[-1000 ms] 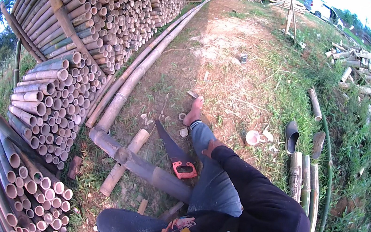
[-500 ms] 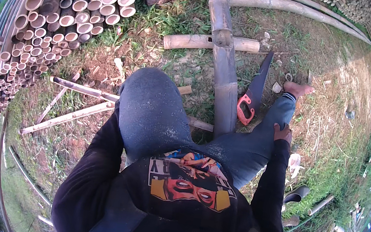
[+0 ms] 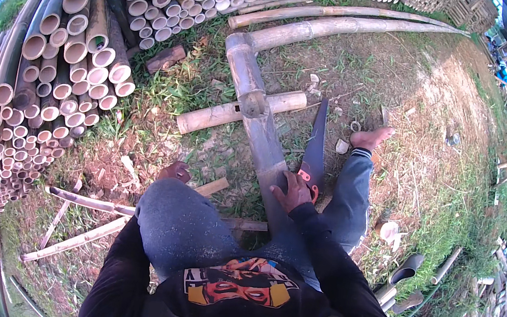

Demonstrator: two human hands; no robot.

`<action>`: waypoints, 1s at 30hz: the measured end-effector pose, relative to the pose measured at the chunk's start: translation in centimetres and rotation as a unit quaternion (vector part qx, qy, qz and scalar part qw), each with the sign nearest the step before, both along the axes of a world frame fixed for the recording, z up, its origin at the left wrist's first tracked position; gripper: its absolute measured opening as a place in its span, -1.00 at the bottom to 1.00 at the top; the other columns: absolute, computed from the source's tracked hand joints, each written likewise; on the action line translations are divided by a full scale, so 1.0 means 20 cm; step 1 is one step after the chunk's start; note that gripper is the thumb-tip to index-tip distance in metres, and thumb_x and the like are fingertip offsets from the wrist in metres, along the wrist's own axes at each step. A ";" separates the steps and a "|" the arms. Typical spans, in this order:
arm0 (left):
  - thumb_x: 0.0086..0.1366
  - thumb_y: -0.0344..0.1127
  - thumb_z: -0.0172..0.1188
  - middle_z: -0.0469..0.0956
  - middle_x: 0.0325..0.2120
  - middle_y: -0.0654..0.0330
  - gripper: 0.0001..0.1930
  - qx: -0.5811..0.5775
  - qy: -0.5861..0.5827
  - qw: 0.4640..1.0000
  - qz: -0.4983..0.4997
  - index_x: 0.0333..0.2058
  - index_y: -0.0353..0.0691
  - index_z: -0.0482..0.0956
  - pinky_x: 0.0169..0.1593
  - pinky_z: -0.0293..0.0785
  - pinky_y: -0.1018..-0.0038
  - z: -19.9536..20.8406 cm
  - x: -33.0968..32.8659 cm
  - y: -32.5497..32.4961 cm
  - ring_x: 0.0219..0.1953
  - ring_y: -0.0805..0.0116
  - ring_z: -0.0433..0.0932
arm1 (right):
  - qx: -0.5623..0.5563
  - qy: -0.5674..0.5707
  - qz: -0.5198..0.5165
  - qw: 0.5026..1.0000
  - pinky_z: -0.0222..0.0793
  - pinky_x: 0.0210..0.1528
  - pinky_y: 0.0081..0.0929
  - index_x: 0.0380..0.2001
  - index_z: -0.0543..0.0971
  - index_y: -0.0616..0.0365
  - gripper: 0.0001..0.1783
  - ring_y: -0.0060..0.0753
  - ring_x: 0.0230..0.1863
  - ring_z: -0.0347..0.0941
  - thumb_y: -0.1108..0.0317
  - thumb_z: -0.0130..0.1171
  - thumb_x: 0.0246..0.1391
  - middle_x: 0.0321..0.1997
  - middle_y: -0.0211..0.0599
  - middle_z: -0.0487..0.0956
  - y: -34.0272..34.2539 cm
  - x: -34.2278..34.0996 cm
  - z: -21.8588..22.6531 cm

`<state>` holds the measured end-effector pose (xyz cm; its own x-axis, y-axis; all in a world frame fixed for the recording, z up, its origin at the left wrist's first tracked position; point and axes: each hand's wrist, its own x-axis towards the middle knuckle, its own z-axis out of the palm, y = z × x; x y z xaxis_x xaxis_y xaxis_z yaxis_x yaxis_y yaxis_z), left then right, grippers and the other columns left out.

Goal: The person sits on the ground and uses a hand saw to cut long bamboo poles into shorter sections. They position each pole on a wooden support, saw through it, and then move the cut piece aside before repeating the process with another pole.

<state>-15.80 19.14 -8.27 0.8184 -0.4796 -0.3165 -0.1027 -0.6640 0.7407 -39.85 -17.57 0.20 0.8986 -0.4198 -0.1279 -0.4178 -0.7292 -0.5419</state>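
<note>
My right hand (image 3: 293,191) lies on the thick grey bamboo pole (image 3: 257,133) between my legs, its fingers spread and holding nothing. Right beside it is a handsaw (image 3: 315,144) with a dark blade and an orange-red handle, partly covered by that hand. The blade points away from me. My left hand (image 3: 175,172) shows just past my left knee (image 3: 177,216), with loosely bent fingers and nothing visible in it. A shorter bamboo piece (image 3: 217,118) lies crosswise under the pole.
Stacked bamboo poles (image 3: 67,51) fill the far left, cut ends toward me. Long bamboo poles (image 3: 350,26) stretch to the far right. Thin sticks (image 3: 83,241) lie left of my knee. A dark boot (image 3: 407,269) and a bamboo offcut (image 3: 444,264) lie at right.
My right hand has left my right shin and come over to the pole beside the saw handle. My left hand has come into sight beyond my knee. The view has shifted.
</note>
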 end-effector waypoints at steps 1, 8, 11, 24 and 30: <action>0.31 -0.16 0.40 0.74 -0.16 0.08 -0.52 0.000 -0.009 1.000 -0.018 0.15 -0.18 0.59 0.00 0.67 0.23 0.03 0.05 -0.03 -0.12 0.18 0.74 | 0.011 -0.005 -0.008 1.000 0.39 0.32 0.04 0.30 0.47 0.16 -0.20 0.19 0.24 0.51 -0.16 0.33 0.18 0.21 0.10 0.54 0.01 0.02 -0.01; 0.27 -0.17 0.41 0.75 -0.21 0.03 -0.59 -0.019 -0.088 0.993 -0.071 0.02 -0.25 0.64 -0.08 0.69 0.30 0.14 0.37 -0.28 -0.22 0.19 0.78 | 0.091 -0.034 -0.075 0.992 0.35 0.39 -0.01 0.38 0.41 0.20 -0.19 0.24 0.34 0.43 -0.17 0.23 0.29 0.32 0.22 0.45 -0.03 -0.01 -0.15; 0.28 -0.15 0.42 0.75 -0.22 0.04 -0.58 -0.017 -0.072 0.995 -0.070 0.02 -0.25 0.64 -0.05 0.69 0.30 0.18 0.51 -0.42 -0.16 0.18 0.77 | 0.137 -0.018 -0.111 0.984 0.32 0.42 0.00 0.40 0.40 0.19 -0.20 0.25 0.35 0.43 -0.19 0.18 0.33 0.30 0.24 0.47 -0.04 -0.03 -0.19; 0.35 -0.23 0.37 0.73 -0.34 0.15 -0.63 -0.095 -0.131 0.983 -0.082 0.06 -0.20 0.58 -0.22 0.64 0.36 0.05 0.50 -0.80 -0.36 0.32 0.69 | -0.002 0.115 -0.235 0.965 0.42 0.21 0.16 0.04 0.60 0.14 -0.40 0.25 0.18 0.48 -0.13 0.31 0.15 0.14 0.07 0.54 -0.38 0.04 -0.39; 0.35 -0.10 0.39 0.67 -0.35 0.17 -0.56 -0.101 -0.166 0.981 0.001 0.10 -0.20 0.62 -0.18 0.60 0.35 0.22 0.72 -0.94 -0.38 0.35 0.60 | 0.012 -0.022 -0.225 0.974 0.44 0.11 0.09 -0.09 0.64 0.20 -0.55 0.26 0.06 0.53 0.02 0.33 0.17 -0.01 0.11 0.58 -0.49 0.19 -0.46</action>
